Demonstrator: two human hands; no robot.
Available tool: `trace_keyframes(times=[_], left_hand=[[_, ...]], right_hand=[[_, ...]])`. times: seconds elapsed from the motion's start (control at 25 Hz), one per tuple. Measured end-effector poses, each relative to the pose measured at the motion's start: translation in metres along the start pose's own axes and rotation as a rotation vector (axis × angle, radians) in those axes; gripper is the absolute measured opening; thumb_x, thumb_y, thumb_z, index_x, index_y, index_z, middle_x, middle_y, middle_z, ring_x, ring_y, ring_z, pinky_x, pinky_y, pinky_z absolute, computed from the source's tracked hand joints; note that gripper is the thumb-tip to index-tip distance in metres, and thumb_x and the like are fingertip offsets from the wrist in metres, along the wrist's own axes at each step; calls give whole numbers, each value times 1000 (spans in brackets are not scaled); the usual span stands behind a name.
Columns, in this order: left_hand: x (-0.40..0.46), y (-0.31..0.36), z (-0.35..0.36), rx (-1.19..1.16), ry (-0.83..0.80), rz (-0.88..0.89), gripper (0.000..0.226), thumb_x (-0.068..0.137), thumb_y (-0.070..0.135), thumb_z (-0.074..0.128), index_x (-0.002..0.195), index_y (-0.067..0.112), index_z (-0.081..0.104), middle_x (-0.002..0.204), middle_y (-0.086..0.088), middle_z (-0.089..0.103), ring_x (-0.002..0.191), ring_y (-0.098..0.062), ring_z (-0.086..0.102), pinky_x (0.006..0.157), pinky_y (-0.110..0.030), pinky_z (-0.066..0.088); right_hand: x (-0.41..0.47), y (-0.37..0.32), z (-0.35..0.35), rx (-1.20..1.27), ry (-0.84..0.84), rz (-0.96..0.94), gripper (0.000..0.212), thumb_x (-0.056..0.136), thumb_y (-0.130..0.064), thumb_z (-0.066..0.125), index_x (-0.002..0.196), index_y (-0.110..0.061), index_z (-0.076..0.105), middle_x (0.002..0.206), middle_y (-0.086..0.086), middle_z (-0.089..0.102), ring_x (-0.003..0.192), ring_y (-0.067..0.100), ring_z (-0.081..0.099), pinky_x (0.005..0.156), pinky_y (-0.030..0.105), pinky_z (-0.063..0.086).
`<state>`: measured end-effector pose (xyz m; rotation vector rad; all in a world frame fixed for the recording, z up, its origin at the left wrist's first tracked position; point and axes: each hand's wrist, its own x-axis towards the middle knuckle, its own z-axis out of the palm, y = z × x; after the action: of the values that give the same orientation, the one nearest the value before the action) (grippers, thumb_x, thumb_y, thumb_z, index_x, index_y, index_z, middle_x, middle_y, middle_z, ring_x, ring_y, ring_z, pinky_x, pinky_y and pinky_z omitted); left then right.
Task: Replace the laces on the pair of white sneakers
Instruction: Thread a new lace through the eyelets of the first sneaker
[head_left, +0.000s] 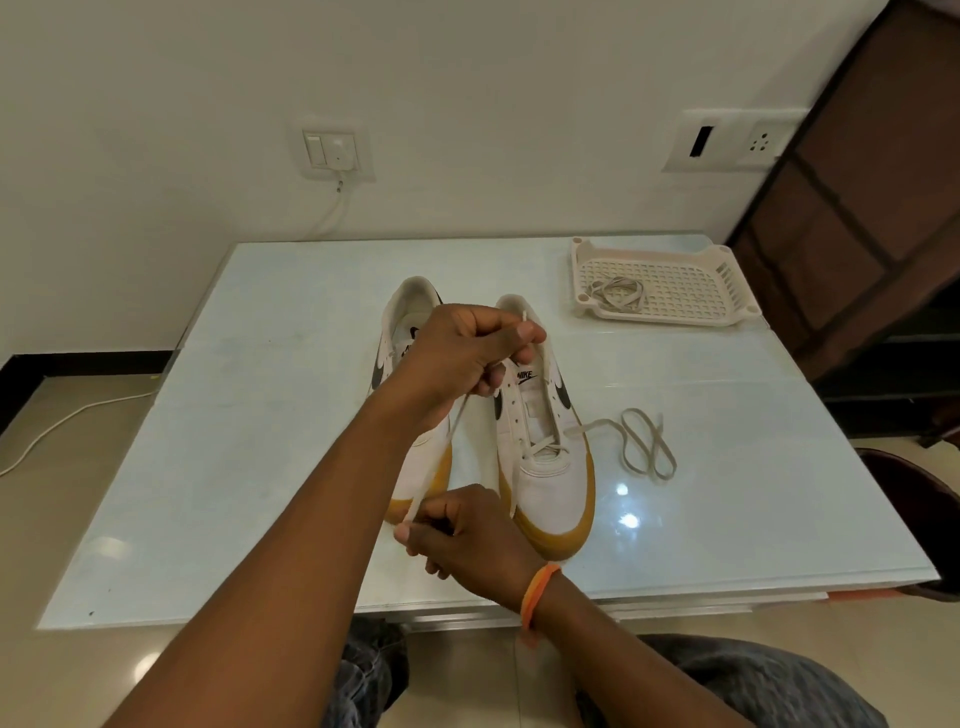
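- The left hand (457, 358) is raised over the pair of white leather sneakers with gum-yellow soles; its fingers (524, 332) are curled tight around a flat off-white lace (436, 462), whose tip pokes up just past the knuckles.
- The right hand (467, 540), with an orange band (537, 592) on the wrist, sits low near the front edge of the pale glossy surface (260, 415); thumb and fingers pinch the same lace at its lower end.
- The lace runs taut between the two hands, slanting across the left sneaker (410, 312).
- The right sneaker (550, 478) stands just beside it, toe toward the person; a lace passes through its lowest eyelets, and its free end loops loosely on the surface to the right (647, 447).
- A cream perforated plastic tray (685, 286) lies at the far right of the surface, with another coiled lace (615, 293) inside.
- The left arm and hand cover most of the left sneaker, so its eyelets cannot be made out.
- Whether the held lace threads into either sneaker is hard to tell.
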<state>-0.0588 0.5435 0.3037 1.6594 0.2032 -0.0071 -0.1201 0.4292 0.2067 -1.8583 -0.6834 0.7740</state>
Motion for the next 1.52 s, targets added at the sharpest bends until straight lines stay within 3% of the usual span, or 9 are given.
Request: trace_keyframes(times=[0.08,0.2,0.36,0.48,0.6,0.76,0.96,1.16,1.52], left_hand=[[2,-6,2,202,-16,19,16,92,20,65,96,8,75,80,-5,73,48,-4,50,54,-16,40],[6,-14,6,458,18,73,11,88,18,71,87,9,77,76,2,75,73,-7,69,80,-25,53],[6,-5,2,281,62,112,14,83,12,75,94,3,74,77,-4,75,77,-8,72,75,-11,50],[8,-17,15,458,-78,11,13,80,14,78,90,7,74,75,-2,75,75,-9,72,78,-25,57],[16,-36,31,651,-43,-27,5,85,17,73,81,14,73,75,3,72,70,-6,65,70,-26,50],[23,-51,42,891,125,68,9,88,23,70,81,19,73,86,4,68,87,-13,60,79,-35,52],[27,-64,62,1378,255,49,22,91,39,63,108,27,70,120,-2,45,111,-23,37,92,-38,35],[28,-67,69,1182,249,-120,17,88,38,67,104,35,73,120,0,37,113,-24,28,84,-35,21],[31,-65,71,995,219,-249,13,88,34,69,99,36,74,124,-1,34,118,-27,29,95,-40,31]], right_hand=[[-1,4,-14,-126,-88,20,20,90,-28,67,96,-9,71,78,6,69,62,12,65,66,23,57],[-5,9,-58,-163,-166,158,42,87,-21,71,127,-11,61,88,4,70,59,6,64,58,17,54],[-14,19,-127,-330,265,160,14,86,-16,72,100,-16,74,85,1,70,56,9,62,53,17,51],[-18,24,-156,-84,475,157,4,86,-16,72,89,-14,74,78,5,70,56,16,65,49,25,53],[-14,26,-163,57,508,172,7,87,-13,70,92,-11,74,77,7,71,63,19,66,53,27,53],[-6,38,-154,-151,510,184,9,84,-14,75,92,-11,74,76,2,69,61,14,69,53,22,55],[-1,46,-152,-274,517,132,13,82,-22,76,93,-15,75,83,-5,69,77,8,64,76,26,54],[6,46,-146,-336,505,165,21,84,-25,75,103,-15,74,101,1,70,86,11,60,81,20,44],[11,45,-144,-327,467,205,23,84,-23,75,106,-16,73,111,2,70,89,10,59,78,15,38]])
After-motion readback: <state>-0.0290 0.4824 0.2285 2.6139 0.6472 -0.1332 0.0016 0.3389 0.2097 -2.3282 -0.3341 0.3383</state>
